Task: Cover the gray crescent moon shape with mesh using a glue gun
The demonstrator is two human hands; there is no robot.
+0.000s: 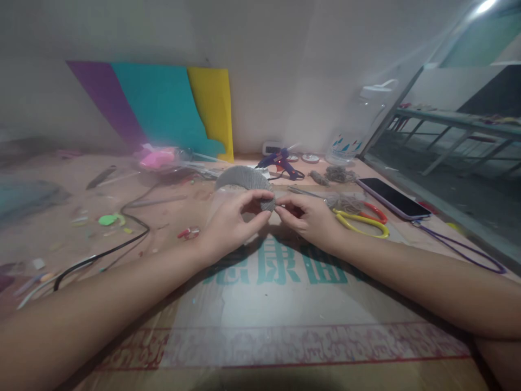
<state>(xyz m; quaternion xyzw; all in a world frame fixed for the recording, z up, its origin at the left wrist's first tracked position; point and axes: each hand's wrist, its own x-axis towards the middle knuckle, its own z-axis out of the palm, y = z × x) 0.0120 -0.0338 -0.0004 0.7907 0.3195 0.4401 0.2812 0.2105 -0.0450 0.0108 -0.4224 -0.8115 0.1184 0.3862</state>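
A grey curved band [244, 176], its surface finely ribbed as if wound with yarn, arches over the middle of the table. My left hand [234, 220] grips the band's near right end between thumb and fingers. Close against that same end, my right hand [307, 216] has thumb and fingertips pinched together; whatever lies between them is too small to make out. Right of my right hand are scissors with yellow and red handles [362, 224]. Tangled grey strands [348, 203] lie beside their blades.
A purple glue gun [280, 161] stands behind the band, near a clear bottle [345, 130]. At the right edge lies a phone [393, 198] with a purple strap. A black cable [122, 245] and small scraps spread over the left side. Coloured sheets [163, 103] lean on the wall.
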